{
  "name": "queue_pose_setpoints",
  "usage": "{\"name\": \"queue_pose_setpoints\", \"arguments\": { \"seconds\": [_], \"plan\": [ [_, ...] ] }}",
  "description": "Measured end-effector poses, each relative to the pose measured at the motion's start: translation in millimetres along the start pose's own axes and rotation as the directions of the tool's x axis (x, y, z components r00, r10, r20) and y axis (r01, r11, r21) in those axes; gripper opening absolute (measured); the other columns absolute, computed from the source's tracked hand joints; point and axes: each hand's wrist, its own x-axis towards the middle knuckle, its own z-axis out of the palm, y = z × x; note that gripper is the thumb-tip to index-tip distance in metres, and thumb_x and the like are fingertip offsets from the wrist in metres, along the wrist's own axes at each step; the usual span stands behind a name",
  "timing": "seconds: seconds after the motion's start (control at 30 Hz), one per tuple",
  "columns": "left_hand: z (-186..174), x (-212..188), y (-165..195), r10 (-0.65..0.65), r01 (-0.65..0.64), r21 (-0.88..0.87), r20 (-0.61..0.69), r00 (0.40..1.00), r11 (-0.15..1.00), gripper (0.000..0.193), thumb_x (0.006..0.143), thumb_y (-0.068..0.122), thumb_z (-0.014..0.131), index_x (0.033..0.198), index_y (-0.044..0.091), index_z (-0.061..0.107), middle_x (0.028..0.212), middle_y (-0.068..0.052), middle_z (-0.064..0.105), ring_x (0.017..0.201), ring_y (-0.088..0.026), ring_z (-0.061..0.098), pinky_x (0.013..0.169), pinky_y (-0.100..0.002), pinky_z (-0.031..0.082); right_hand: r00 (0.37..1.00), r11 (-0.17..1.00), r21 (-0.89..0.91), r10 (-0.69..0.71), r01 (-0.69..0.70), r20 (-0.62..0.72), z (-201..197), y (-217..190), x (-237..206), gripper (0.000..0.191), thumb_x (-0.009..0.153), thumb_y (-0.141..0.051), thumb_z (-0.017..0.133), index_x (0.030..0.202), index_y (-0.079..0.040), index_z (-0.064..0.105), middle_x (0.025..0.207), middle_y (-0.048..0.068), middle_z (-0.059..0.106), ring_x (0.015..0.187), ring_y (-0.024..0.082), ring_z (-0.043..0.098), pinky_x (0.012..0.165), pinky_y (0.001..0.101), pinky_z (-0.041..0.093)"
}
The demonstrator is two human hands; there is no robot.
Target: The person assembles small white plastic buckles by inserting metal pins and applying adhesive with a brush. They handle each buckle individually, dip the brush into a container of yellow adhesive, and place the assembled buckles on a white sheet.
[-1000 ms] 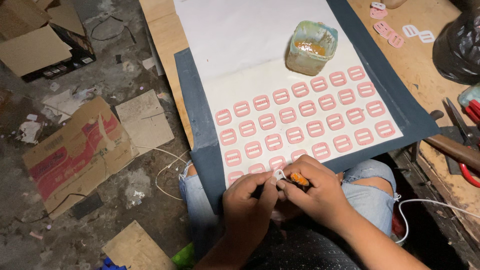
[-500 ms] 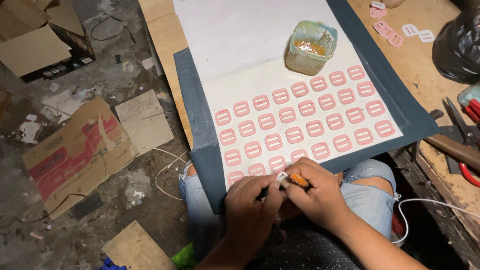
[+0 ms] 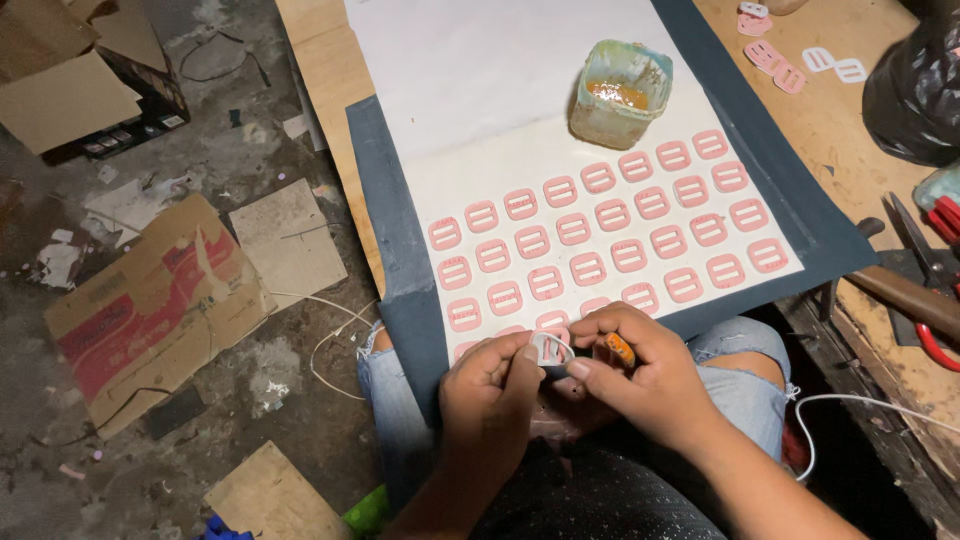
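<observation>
I'm looking straight down over my lap. My left hand pinches a small white buckle between thumb and fingertips, right at the near edge of the board. My right hand is just beside it, fingers curled around a small orange-tipped tool, with the forefinger touching the buckle. Both hands are clenched on what they carry, close together above my knees in blue jeans.

On the board lies a white sheet, and on its near half sit rows of pink buckles, laid flat in slanted lines. At the top of those rows stands a greenish cup with orange stuff in it.

To the right, on the wooden bench, a few loose buckles lie near a black bag, with red-handled pliers at the edge. On the floor to the left, flattened cardboard and scraps.
</observation>
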Motion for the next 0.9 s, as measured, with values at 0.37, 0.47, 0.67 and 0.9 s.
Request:
{"name": "queue_pose_setpoints", "arguments": {
  "seconds": [0.37,0.47,0.67,0.9],
  "plan": [
    [2.4,3.5,-12.3,-0.002,0.003,-0.107,0.008,1.0,0.994,0.032,0.097,0.002,0.06,0.126,-0.01,0.063,0.101,-0.012,0.073,0.086,-0.013,0.069,0.077,-0.026,0.056,0.972,0.965,0.121,0.225,-0.232,0.066,12.1,7.2,-1.1,0.012,0.085,-0.015,0.075,0.089,-0.005,0.07,0.071,0.001,0.073,0.067,0.007,0.068,0.062,0.0255,0.053],
    [4.8,3.1,-16.2,0.066,-0.059,-0.236,0.021,0.998,0.97,0.029,0.097,0.0,0.058,0.123,-0.011,0.059,0.103,-0.011,0.07,0.091,-0.013,0.07,0.08,-0.026,0.057,0.959,0.959,0.083,0.261,-0.27,0.108,8.0,13.5,0.3,0.012,0.087,-0.015,0.075,0.089,-0.004,0.07,0.072,0.0,0.064,0.07,0.006,0.055,0.062,0.0255,0.049],
    [4.4,3.5,-17.9,0.036,-0.032,-0.163,0.024,0.999,0.986,0.027,0.099,0.003,0.056,0.122,-0.009,0.061,0.102,-0.015,0.072,0.093,-0.016,0.073,0.084,-0.028,0.06,0.955,0.934,0.198,0.287,-0.297,0.079,10.5,17.4,0.1,0.014,0.089,-0.016,0.074,0.091,-0.002,0.071,0.075,-0.003,0.067,0.071,0.005,0.056,0.063,0.0233,0.048],
    [3.7,4.9,-21.3,0.003,0.002,-0.195,0.026,1.0,0.981,0.024,0.098,0.002,0.055,0.119,-0.009,0.059,0.101,-0.015,0.073,0.092,-0.017,0.073,0.085,-0.029,0.061,0.951,0.932,0.188,0.304,-0.309,0.058,14.7,18.0,-0.4,0.016,0.089,-0.016,0.075,0.09,-0.001,0.073,0.075,-0.002,0.07,0.071,0.003,0.058,0.063,0.0227,0.05]
  ]
}}
